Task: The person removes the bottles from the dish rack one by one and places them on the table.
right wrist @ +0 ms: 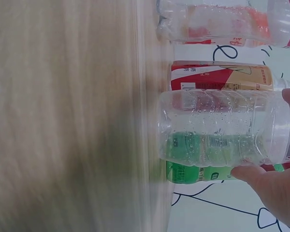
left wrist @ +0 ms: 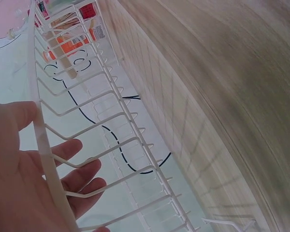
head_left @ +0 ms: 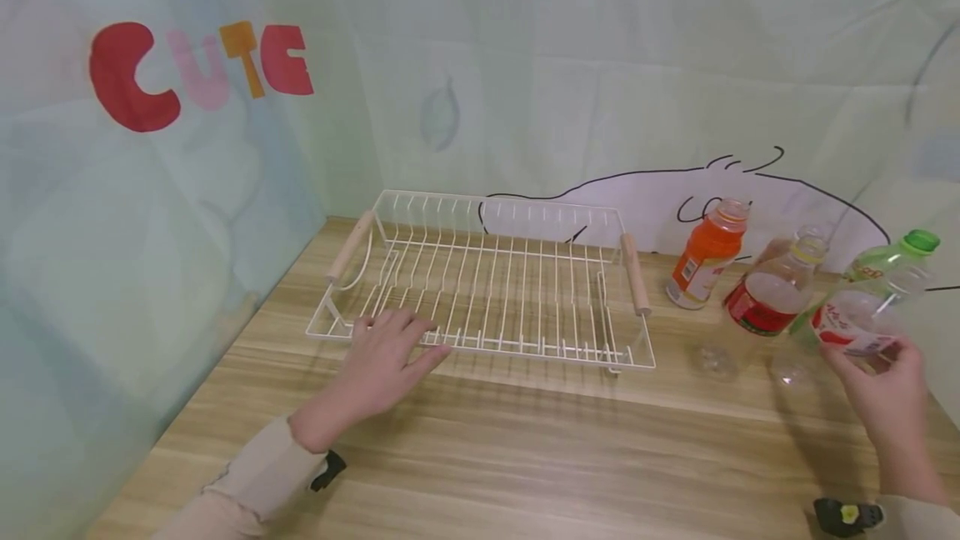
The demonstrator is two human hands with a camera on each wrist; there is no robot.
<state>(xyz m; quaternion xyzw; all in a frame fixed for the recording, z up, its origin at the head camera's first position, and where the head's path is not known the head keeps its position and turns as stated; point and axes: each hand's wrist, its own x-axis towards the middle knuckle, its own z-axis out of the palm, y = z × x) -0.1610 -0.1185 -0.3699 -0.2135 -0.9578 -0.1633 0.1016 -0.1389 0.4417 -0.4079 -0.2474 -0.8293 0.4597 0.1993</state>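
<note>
In the head view my left hand rests on the front edge of a white wire dish rack with wooden handles. The left wrist view shows its fingers relaxed, spread over the rim and wires. At far right, my right hand grips a clear plastic bottle with a red and white label, fingers and thumb round its side. From the right wrist, this bottle stands upright, with a green bottle behind it. Part of the right hand lies outside that wrist view.
Left of the held bottle stand a clear bottle with a red label and an orange-labelled bottle. A green-capped bottle is behind. The wooden table meets a printed cloth backdrop at the back and left.
</note>
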